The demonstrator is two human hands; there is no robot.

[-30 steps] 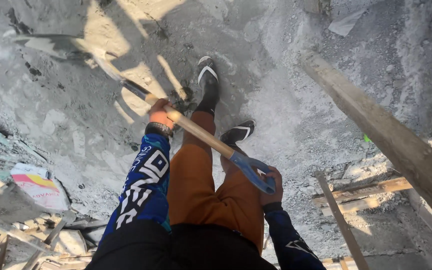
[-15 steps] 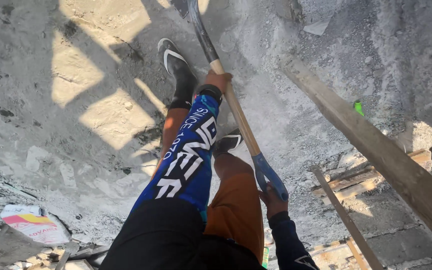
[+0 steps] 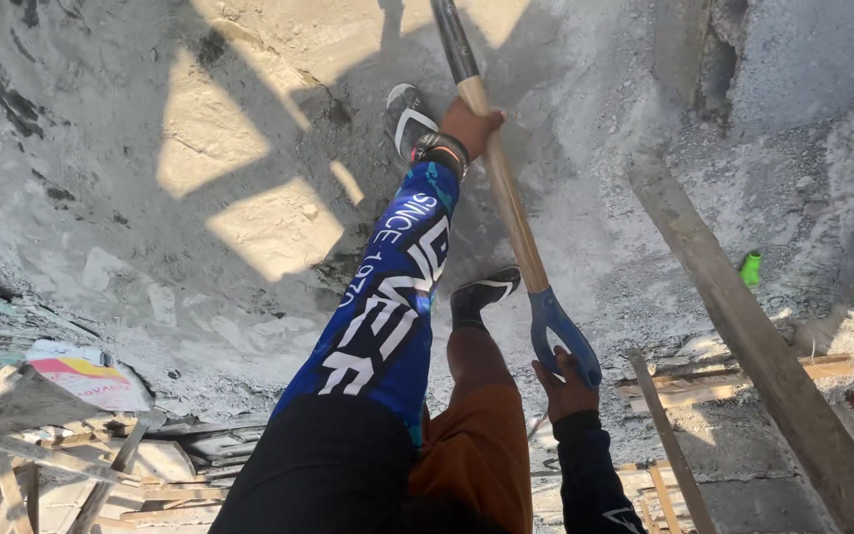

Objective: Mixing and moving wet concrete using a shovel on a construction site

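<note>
at the far left edge, a torn paper sack (image 3: 86, 374) with a pink and yellow patch lies on rubble beside a heap of broken wooden slats (image 3: 71, 465). the ground ahead is grey cement-dusted concrete (image 3: 130, 267) crossed by bright patches of sunlight. further right, the left hand (image 3: 469, 126), at the end of a blue printed sleeve (image 3: 387, 297) with a striped cuff, is wrapped tight around the upper part of the shovel's wooden shaft (image 3: 506, 198), just below where the wood meets the dark metal neck that runs out of the top of the view. just left of that hand a black sandal with white straps (image 3: 409, 117) is planted on the concrete; a second black shoe (image 3: 481, 292) sits lower down, touching the shaft's left side, above an orange trouser leg (image 3: 476, 435). the shaft slants down to the right into a blue d-shaped grip (image 3: 560, 331), and the right hand (image 3: 565, 388), in a dark sleeve, is closed on the lower end of that grip. right of it a long wooden beam (image 3: 743, 326) runs diagonally, with a small green object (image 3: 750, 269) just past it and loose planks (image 3: 733, 371) near the lower right.
</note>
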